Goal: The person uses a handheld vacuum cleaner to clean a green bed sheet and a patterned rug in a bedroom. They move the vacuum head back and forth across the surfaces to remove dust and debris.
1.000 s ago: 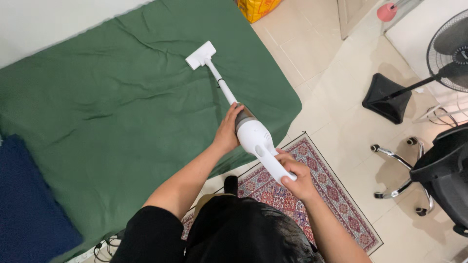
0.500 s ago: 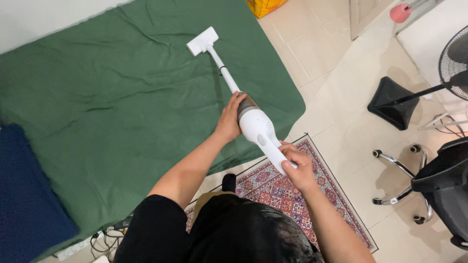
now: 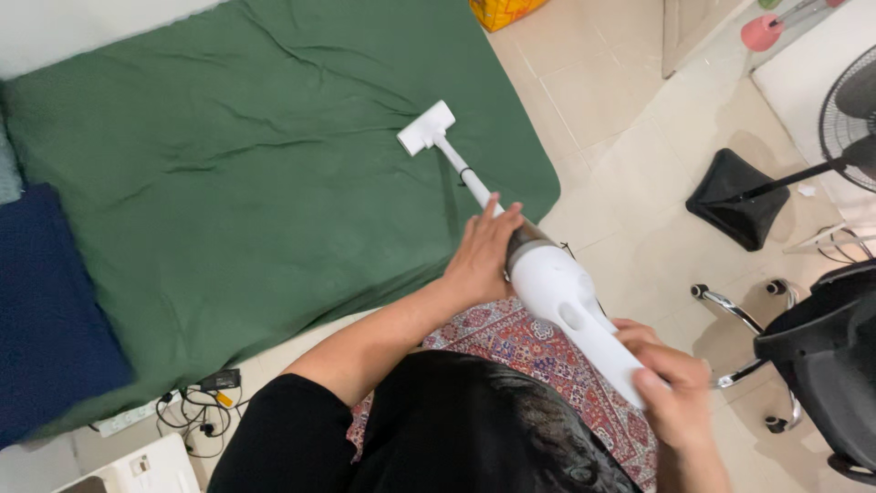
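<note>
Gripping a white stick vacuum with 2 hands: left hand wrapped round its barrel, right hand closed on its handle. Brush head flat on the green mattress, near that mattress's right edge.

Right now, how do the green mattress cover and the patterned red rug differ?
The wrinkled green mattress cover is one plain colour; the patterned red rug carries a dense ornamental pattern. The cover spreads much wider in view, while the rug shows only as a strip, partly hidden by the person and the white handheld vacuum. The vacuum's white brush head rests on the cover, not on the rug. Both lie flat, low at floor level.
</note>
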